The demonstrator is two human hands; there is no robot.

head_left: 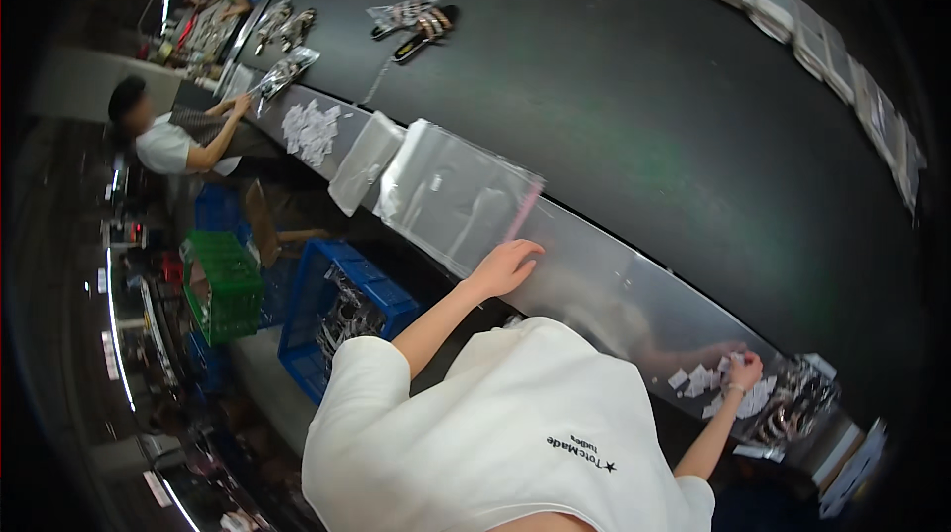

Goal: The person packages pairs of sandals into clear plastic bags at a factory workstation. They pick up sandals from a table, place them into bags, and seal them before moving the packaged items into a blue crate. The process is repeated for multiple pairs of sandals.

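My left hand (505, 269) rests at the metal ledge with its fingers stretched out, beside the pink-edged end of a stack of clear plastic bags (451, 190). It holds nothing that I can see. Far to the right, my right hand (745, 372) is over a scatter of small white paper slips (701, 380), its fingers pinched together at a slip. Just beyond that hand lies a heap of strappy sandals (795, 398), some of them shiny.
A dark conveyor belt (594, 86) runs alongside the metal ledge (594, 265), carrying a pair of sandals (416, 25). More slips (312, 131) lie at left near a co-worker (183, 141) handling a bagged item. Blue (371, 279) and green crates (223, 284) stand behind.
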